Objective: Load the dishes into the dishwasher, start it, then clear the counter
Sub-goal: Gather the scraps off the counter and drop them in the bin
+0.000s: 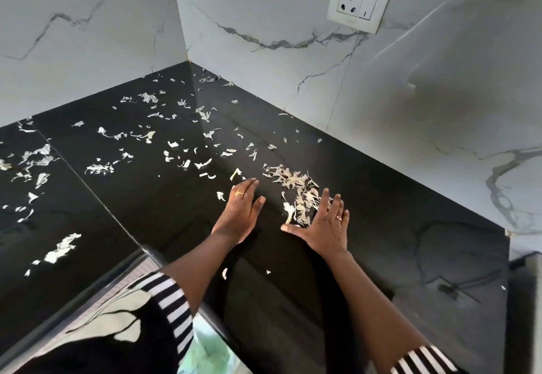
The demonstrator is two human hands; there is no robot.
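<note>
Pale dry peel scraps lie scattered over the glossy black counter. A gathered pile of scraps sits in the middle, between my hands. My left hand lies flat on the counter just left of the pile, fingers straight, a gold ring on one finger. My right hand lies flat at the pile's right and near edge, fingers spread and touching the scraps, thumb stretched out to the left. Neither hand holds anything. Loose scraps stretch toward the back corner and the left.
White marble walls meet in a corner behind the counter; a wall socket with a switch sits on the right wall. A larger scrap lies at the left. The counter's front edge runs diagonally near my striped sleeve. The counter ends at the right.
</note>
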